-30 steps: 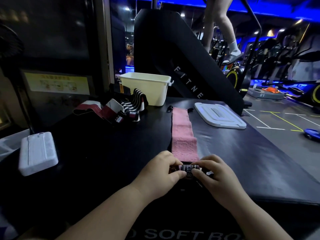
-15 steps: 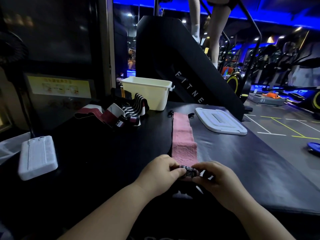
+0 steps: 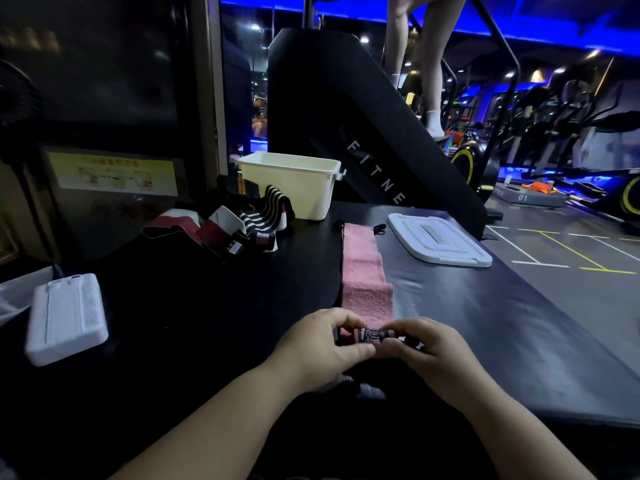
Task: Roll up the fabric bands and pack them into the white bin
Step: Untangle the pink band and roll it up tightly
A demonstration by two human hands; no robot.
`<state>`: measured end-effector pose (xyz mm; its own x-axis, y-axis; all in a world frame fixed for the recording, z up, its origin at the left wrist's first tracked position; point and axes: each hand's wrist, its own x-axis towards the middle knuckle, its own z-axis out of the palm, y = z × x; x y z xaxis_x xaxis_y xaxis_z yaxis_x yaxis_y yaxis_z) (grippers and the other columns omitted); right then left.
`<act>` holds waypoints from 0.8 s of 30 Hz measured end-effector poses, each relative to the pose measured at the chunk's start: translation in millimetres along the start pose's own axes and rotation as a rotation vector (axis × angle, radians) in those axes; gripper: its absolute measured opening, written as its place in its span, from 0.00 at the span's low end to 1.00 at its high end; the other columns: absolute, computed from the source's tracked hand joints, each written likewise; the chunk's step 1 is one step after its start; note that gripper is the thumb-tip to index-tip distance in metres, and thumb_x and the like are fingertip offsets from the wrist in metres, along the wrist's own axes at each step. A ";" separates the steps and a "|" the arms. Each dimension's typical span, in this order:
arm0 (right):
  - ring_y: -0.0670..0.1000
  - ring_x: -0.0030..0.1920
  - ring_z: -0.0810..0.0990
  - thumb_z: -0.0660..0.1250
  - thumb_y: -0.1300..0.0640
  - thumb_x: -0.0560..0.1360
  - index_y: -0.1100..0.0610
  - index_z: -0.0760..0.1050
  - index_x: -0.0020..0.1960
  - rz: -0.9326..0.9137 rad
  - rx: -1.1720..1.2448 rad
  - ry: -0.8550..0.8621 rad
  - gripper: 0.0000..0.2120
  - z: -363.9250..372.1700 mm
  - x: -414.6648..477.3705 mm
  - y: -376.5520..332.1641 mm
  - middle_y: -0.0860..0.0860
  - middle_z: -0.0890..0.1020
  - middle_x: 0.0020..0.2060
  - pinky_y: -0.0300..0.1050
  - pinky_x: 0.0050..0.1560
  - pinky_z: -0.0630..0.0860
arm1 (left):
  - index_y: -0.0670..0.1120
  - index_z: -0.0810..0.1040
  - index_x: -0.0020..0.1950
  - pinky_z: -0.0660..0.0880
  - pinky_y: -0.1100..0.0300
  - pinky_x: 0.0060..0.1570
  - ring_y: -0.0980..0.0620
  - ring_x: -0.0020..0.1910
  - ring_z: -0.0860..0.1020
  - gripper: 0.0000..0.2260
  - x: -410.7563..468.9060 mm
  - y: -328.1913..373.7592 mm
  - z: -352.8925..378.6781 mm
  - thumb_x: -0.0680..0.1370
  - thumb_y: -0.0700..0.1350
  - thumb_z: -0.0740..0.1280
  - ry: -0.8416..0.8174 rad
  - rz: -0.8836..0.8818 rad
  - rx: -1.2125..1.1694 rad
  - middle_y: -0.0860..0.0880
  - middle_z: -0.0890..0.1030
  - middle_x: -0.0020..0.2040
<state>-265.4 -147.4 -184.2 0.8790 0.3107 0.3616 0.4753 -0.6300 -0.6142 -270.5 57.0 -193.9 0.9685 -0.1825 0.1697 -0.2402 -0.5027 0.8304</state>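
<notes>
Pink band [image 3: 363, 271] seemingly pinched between left hand [image 3: 322, 348] and right hand [image 3: 429, 355].

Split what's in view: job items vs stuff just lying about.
Job:
pink band, near end rolled, pinched by left hand and right hand
pile of loose bands
white bin, open
white lid, likely the bin's

Lying about:
white block at left
yellow sign
stair machine at the back

Nubby pink cloth band [image 3: 360, 271]
</notes>
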 end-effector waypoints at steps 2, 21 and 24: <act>0.39 0.44 0.79 0.73 0.41 0.67 0.27 0.77 0.39 0.029 0.067 0.003 0.08 0.8 0.6 -4.0 0.34 0.81 0.42 0.35 0.45 0.73 | 0.60 0.79 0.52 0.77 0.61 0.54 0.64 0.47 0.79 0.14 0.1 0.2 -2.7 0.69 0.53 0.76 -0.023 -0.003 0.039 0.59 0.80 0.50; 0.44 0.41 0.77 0.78 0.61 0.68 0.36 0.76 0.49 0.013 0.032 0.082 0.22 6.6 -3.1 1.3 0.33 0.79 0.49 0.29 0.40 0.69 | 0.57 0.81 0.48 0.79 0.52 0.52 0.55 0.46 0.82 0.03 13.8 0.9 -0.8 0.75 0.53 0.71 0.009 -0.105 -0.005 0.55 0.84 0.45; 0.46 0.40 0.77 0.76 0.60 0.71 0.33 0.73 0.52 0.003 0.050 0.076 0.24 7.0 -2.7 1.2 0.36 0.79 0.47 0.31 0.39 0.70 | 0.57 0.81 0.47 0.77 0.52 0.56 0.57 0.48 0.82 0.03 14.4 -1.0 -0.1 0.76 0.53 0.70 -0.002 -0.119 -0.040 0.56 0.84 0.46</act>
<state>-266.9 -144.0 -190.8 0.8760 0.2530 0.4107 0.4758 -0.5935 -0.6491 -256.3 54.9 -192.2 0.9898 -0.1254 0.0670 -0.1202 -0.4865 0.8654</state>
